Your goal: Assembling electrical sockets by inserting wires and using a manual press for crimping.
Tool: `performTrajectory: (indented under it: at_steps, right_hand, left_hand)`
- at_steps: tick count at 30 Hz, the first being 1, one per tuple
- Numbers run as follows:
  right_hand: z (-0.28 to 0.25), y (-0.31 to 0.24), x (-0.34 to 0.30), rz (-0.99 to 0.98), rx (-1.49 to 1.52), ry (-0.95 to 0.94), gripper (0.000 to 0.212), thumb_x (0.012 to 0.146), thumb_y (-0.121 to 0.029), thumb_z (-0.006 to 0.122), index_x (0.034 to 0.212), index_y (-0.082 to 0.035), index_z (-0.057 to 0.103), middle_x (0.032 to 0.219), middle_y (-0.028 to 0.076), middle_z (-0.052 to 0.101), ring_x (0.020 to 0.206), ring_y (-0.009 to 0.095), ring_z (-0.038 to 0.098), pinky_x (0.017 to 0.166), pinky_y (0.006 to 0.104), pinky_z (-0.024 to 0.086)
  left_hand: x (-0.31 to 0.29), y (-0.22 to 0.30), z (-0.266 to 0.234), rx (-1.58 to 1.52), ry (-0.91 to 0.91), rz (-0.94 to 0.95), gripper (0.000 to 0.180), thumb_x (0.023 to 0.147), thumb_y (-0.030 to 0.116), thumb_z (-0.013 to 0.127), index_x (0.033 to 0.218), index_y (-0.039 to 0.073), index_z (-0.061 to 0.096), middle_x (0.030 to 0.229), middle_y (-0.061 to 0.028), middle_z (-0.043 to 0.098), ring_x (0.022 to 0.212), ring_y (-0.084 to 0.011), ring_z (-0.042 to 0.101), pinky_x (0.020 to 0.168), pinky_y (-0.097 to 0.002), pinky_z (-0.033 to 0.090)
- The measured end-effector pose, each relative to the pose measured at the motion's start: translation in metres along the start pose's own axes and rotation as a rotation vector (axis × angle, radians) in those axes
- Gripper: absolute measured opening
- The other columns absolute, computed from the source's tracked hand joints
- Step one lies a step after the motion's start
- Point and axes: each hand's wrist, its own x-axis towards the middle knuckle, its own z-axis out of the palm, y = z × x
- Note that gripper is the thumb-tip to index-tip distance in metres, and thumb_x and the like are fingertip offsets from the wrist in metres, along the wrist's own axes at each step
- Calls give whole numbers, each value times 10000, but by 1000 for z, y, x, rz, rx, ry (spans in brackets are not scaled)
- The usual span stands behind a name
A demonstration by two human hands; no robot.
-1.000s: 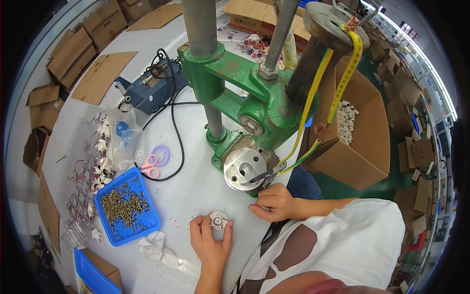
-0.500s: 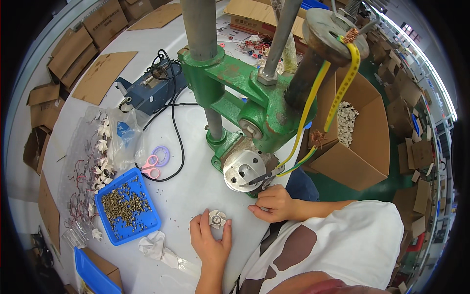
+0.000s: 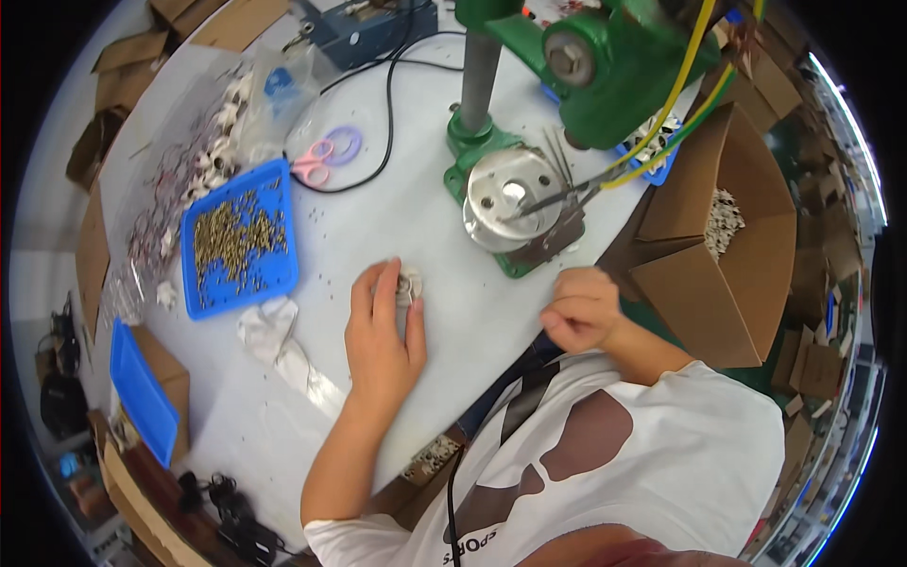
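Observation:
My left hand [image 3: 385, 326] rests on the white tabletop, with thumb and fingers closed around a small pale finned wheel [image 3: 409, 285]. The fingers cover part of the wheel. To the right, at the table's edge, my right hand [image 3: 582, 310] is curled closed; whatever is inside it, if anything, is hidden. Beyond the hands stands a green hand press [image 3: 624, 76] with a round metal base plate [image 3: 496, 194]. A dark, thin pointed tool [image 3: 557, 197], joined to yellow-green wire, reaches over the plate.
Left of my hand lies a blue tray [image 3: 288, 269] of small brass-coloured parts. Pink scissors [image 3: 312, 166], a purple ring [image 3: 346, 144] and a crumpled white bag [image 3: 269, 331] are nearby. An open cardboard box [image 3: 756, 293] with pale parts stands right of the press.
The view has shifted, so the press sits higher in the picture. My right hand has drawn back from the base plate. My left hand stays at the finned wheel, covering more of it.

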Motion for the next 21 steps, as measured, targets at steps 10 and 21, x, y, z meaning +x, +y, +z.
performTrajectory:
  at_steps: [10, 21]
  right_hand:
    - [-106, 60, 48, 392, -627, 511, 134, 857, -121, 792, 952, -54, 724, 754, 2, 560, 610, 129, 444, 562, 237, 383]
    - [-135, 98, 70, 457, -937, 327, 298, 828, -232, 860, 1018, -46, 724, 1011, 48, 670, 882, 218, 647, 766, 301, 520]
  left_hand:
    - [0, 2, -2, 49, -60, -24, 503, 900, 130, 719, 1363, 9, 562, 1294, -158, 615, 994, -293, 672, 837, -354, 554]
    - [7, 11, 3, 134, 7, 35, 564, 867, 206, 771, 1355, 13, 564, 1232, -140, 647, 986, -286, 677, 818, -353, 556]
